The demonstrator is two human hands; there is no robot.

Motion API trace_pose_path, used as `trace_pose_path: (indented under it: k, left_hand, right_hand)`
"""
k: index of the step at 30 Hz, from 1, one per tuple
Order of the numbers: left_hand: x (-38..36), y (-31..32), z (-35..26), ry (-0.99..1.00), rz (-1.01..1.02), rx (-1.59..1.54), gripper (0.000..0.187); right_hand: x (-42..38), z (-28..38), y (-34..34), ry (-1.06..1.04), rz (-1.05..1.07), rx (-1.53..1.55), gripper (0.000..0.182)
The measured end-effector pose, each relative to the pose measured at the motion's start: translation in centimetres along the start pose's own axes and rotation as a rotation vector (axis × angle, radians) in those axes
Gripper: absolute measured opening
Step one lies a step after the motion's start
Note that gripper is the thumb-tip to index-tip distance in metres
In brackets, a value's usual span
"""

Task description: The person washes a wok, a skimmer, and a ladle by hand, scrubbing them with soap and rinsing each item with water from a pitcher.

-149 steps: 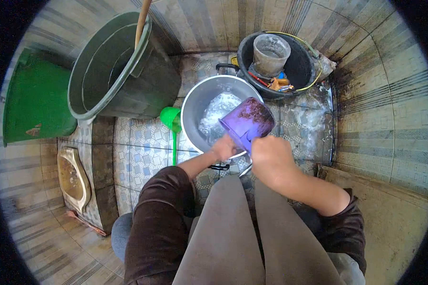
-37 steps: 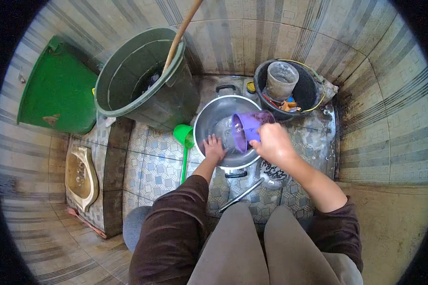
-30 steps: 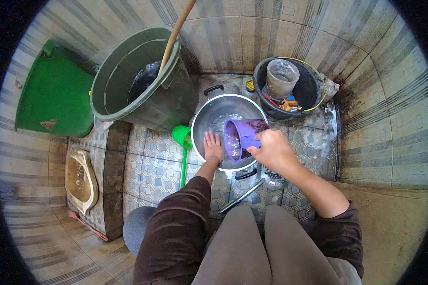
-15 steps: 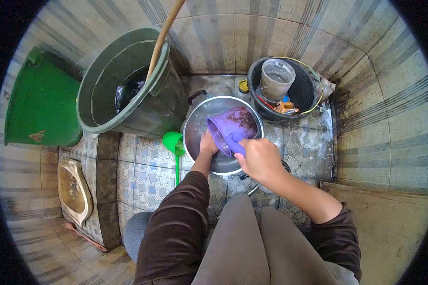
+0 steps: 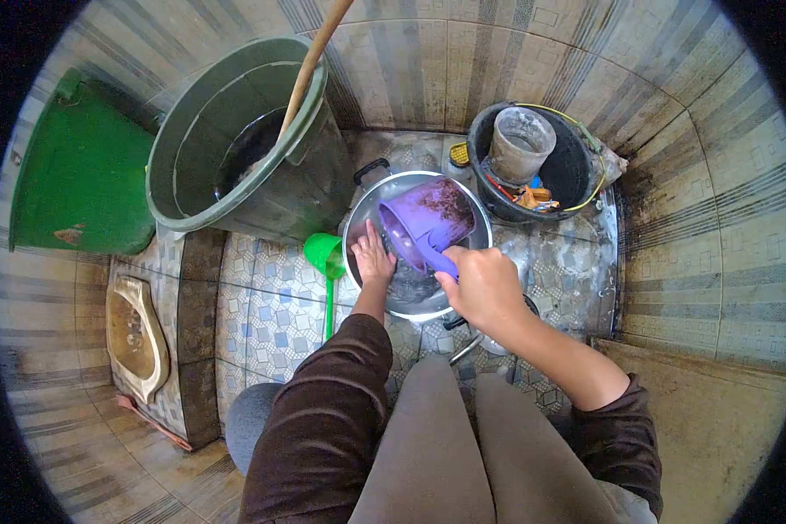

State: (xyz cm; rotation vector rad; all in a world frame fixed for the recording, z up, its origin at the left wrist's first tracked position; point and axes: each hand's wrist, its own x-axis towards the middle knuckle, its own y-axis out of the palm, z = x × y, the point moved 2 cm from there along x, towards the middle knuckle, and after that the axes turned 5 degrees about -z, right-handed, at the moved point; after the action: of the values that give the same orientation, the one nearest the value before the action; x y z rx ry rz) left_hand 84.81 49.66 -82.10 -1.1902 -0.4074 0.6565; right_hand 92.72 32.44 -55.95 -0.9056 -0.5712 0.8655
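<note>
Far to the left of the left hand (image 5: 374, 258) stands a green container (image 5: 83, 170), with a squat pan (image 5: 135, 336) below it, lower than the hand, and a thin reddish stick (image 5: 155, 424) by its base. Nearer, up and to the left of the same hand, a large grey-green barrel (image 5: 314, 175) holds dark liquid, and a wooden pole (image 5: 314, 65) slants out of it. Just beside that hand, outside the pot (image 5: 417, 316), a green dipper (image 5: 321, 251) lies on the tiled floor (image 5: 275, 306), its handle towards the person. The left hand is open, fingers spread, inside the left part of the pot. To its right, the purple dipper (image 5: 428, 223) is tilted over the pot, its mouth facing the left hand and water in it. The right hand (image 5: 487, 284) is closed round the purple dipper's handle, at the pot's right side. Up and to the right of the right hand, a black tub (image 5: 572, 166) holds a greyish container (image 5: 522, 144) and some small coloured items.
</note>
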Motion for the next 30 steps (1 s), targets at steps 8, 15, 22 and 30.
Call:
trace_pose_path:
  k: [8,15,22,30]
  left_hand:
    - [0.4,-1.7,0.6,0.022,-0.029,-0.062,0.064]
    - [1.3,-1.9,1.0,0.095,-0.015,-0.097,0.063]
    - [1.4,-1.8,0.8,-0.009,-0.058,-0.144,0.066]
    - [1.7,-1.3,0.7,-0.060,0.076,-0.118,0.083]
  right_hand:
    - [-0.2,0.3,-0.2,-0.042,-0.071,0.024,0.016]
    - [-0.3,0.3,-0.1,-0.034,-0.048,0.012,0.015]
    - [-0.2,0.3,0.6,-0.087,-0.083,0.006,0.014]
    - [0.0,0.3,1.3,-0.136,-0.116,0.049,0.015]
